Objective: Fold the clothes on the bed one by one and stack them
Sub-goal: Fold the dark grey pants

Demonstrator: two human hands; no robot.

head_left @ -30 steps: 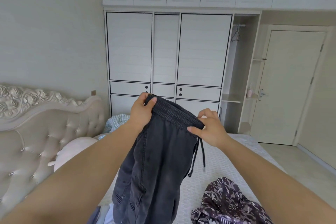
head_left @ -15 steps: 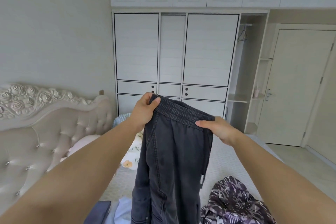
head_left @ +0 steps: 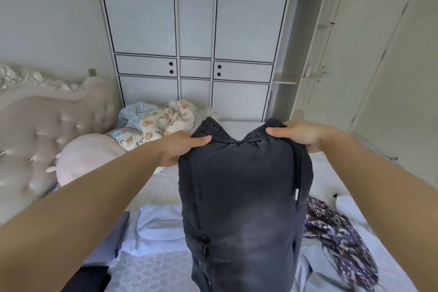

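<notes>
Here the person holds dark grey trousers (head_left: 244, 187) up over the bed (head_left: 163, 187), the legs hanging down. The left hand (head_left: 182, 147) pinches one end of the elastic waistband, thumb on top; the right hand (head_left: 298, 135) grips the other end, fingers curled over the fabric. A patterned purple garment (head_left: 339, 232) lies crumpled at the right, a pale blue one (head_left: 161, 223) at the left.

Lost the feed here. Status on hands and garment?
Both hands, left and right, pinch dark pants at waistband. Pants hang above bed. Patterned garment lies beside, unfolded.
</notes>
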